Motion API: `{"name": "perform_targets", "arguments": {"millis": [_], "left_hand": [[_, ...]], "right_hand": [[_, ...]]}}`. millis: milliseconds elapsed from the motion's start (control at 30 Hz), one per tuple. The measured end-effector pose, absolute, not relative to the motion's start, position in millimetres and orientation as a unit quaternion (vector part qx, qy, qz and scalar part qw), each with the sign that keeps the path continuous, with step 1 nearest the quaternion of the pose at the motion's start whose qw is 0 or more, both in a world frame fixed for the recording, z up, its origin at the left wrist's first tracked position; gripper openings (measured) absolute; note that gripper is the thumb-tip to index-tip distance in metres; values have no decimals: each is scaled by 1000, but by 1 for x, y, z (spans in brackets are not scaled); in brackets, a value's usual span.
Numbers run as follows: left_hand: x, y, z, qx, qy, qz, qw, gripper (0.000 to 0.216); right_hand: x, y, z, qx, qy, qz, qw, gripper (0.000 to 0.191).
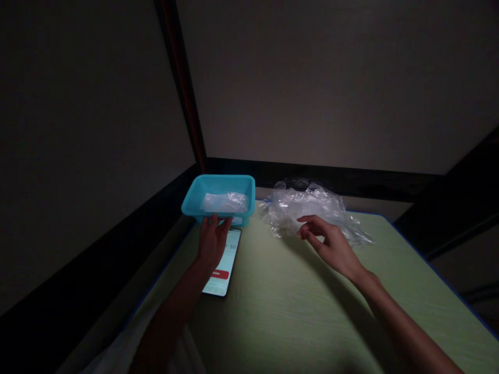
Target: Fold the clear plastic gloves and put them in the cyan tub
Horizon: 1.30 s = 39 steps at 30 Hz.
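My left hand [212, 241] reaches over a phone to the front wall of a turquoise plastic basin [189, 208]. Its fingertips are apart and meet the wall just below the rim, though I cannot tell whether they press on it. Inside the basin lie folded clear plastic bags [225, 202]. My right hand [329, 240] hovers above the table, its fingers loosely bent and parted, with nothing seen in them. Just beyond it is a crumpled heap of clear plastic bags [312, 202]; the hand covers part of the heap's near side.
The lit phone [231, 254] lies flat in front of the basin, partly hidden by my left hand and showing a red button. Under everything is a pale green table [268, 311] with a blue edge. A wall [323, 93] with a dark lower band rises behind it.
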<state>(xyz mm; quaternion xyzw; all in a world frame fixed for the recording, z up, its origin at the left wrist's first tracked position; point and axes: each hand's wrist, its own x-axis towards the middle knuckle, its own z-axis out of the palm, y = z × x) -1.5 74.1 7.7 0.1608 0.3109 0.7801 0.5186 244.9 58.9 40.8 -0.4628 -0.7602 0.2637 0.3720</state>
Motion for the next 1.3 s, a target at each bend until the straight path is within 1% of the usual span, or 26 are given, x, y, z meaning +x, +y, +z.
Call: {"name": "perform_targets", "arguments": {"millis": [200, 300, 400, 500, 600, 667, 733, 867, 1067, 1300], "left_hand": [[-1, 76, 5, 165, 307, 775, 527, 10], [0, 77, 6, 163, 311, 770, 533, 15], [0, 78, 6, 158, 313, 769, 535, 21], [0, 78, 7, 156, 309, 770, 536, 22], [0, 77, 8, 155, 306, 771, 536, 21], [0, 76, 9, 153, 307, 770, 538, 21], [1, 76, 11, 150, 308, 768, 541, 20], [2, 74, 15, 129, 312, 764, 550, 21], [3, 70, 23, 82, 325, 744, 578, 24], [4, 66, 24, 31, 337, 711, 616, 31]], "right_hand": [[258, 63, 28, -494, -750, 255, 358, 19], [268, 65, 18, -513, -760, 195, 347, 20], [276, 66, 7, -511, -788, 114, 324, 26], [279, 63, -2, -522, -805, 65, 275, 35], [275, 60, -6, -532, -824, 35, 191, 44], [271, 59, -9, -538, -830, 28, 148, 46], [269, 60, -11, -545, -829, 30, 126, 49], [271, 61, -13, -550, -824, 44, 129, 53], [275, 65, -10, -585, -793, 32, 168, 42], [263, 99, -9, -592, -782, 27, 190, 45]]}}
